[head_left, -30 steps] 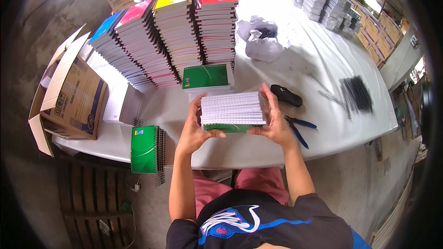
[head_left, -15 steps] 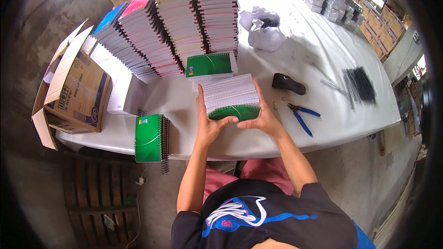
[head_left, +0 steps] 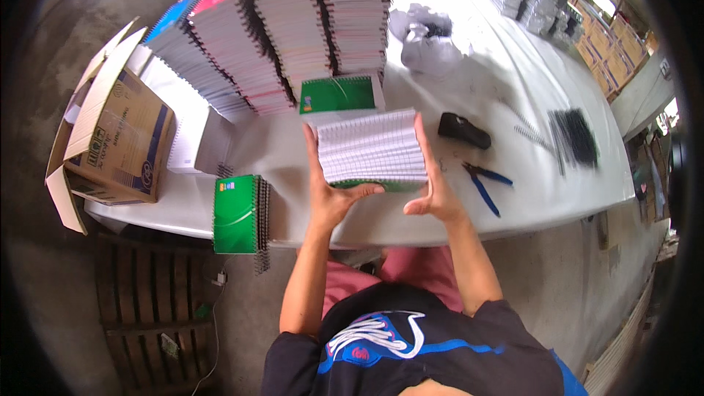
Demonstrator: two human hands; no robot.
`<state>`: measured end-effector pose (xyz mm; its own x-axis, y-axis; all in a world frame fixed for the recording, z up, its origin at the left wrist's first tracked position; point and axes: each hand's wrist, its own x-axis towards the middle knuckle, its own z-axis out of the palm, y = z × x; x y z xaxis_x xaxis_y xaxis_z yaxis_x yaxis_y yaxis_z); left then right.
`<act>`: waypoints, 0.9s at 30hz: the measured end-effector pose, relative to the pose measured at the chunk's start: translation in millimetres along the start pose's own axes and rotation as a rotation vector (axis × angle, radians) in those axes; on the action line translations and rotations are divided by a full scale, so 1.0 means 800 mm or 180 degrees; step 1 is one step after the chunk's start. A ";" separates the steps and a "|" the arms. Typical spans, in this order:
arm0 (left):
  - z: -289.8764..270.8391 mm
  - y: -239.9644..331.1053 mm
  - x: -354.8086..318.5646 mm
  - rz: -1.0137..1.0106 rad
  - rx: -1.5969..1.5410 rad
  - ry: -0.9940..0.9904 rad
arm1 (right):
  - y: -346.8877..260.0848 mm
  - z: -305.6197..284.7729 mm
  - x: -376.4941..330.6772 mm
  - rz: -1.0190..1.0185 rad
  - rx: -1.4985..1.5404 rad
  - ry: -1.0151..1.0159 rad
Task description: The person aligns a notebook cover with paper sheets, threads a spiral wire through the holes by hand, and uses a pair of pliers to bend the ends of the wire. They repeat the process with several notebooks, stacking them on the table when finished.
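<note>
Both hands are squaring a stack of spiral notebooks (head_left: 372, 150) near the counter's front edge.

The left hand (head_left: 330, 194) is pressing flat against the stack's left side, fingers extended, thumb lying along its near edge; the right hand (head_left: 433, 191) is bracing the right side, fingers straight, neither clenched. Just beyond the fingertips a green notebook (head_left: 339, 94) is lying before tall notebook piles (head_left: 293, 29). Right of the right fingers, a black stapler (head_left: 463, 130) and blue pliers (head_left: 482, 185) are lying on open white counter (head_left: 528, 198). Left, a green stack (head_left: 236, 213) is overhanging the edge.
</note>
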<state>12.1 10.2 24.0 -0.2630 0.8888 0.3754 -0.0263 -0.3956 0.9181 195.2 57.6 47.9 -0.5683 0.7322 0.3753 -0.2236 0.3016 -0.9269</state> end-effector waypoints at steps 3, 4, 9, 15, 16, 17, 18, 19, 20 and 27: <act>-0.007 -0.013 0.001 -0.0135 0.0194 -0.0257 | 0.019 -0.010 0.001 0.0422 0.0540 0.0089; -0.006 -0.019 0.001 -0.0242 0.0154 -0.0359 | 0.030 -0.015 -0.001 0.0581 0.0687 0.0157; 0.013 -0.036 0.006 0.0009 0.0386 0.0143 | 0.023 -0.005 0.007 -0.0152 0.0097 0.0186; 0.003 -0.032 0.013 -0.0145 0.0232 0.0077 | 0.049 -0.014 0.002 0.0208 0.0350 0.0396; 0.001 -0.035 0.016 -0.0161 0.0352 -0.0008 | 0.065 -0.020 -0.002 0.0323 0.0544 0.0578; 0.002 -0.033 0.011 -0.0131 0.0173 0.0101 | 0.064 -0.020 -0.005 0.0363 0.0963 0.0794; -0.001 -0.039 0.011 -0.0279 0.0103 0.0069 | 0.064 -0.022 -0.002 0.0452 0.0887 0.0722; -0.007 -0.048 0.016 -0.0428 0.0033 0.0036 | 0.064 -0.026 0.007 0.0539 0.0811 0.0650; -0.008 -0.049 0.022 -0.0572 -0.0043 -0.0031 | 0.063 -0.030 0.014 0.0612 0.0729 0.0609; -0.006 -0.030 0.031 -0.0034 0.0299 -0.0268 | 0.054 -0.038 0.033 0.0283 -0.0828 0.0361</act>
<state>1.6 40.8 10.7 -0.1812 0.9107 0.3713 0.0630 -0.3661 0.9285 194.4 108.2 17.7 -0.4813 0.8218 0.3048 0.0419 0.3690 -0.9285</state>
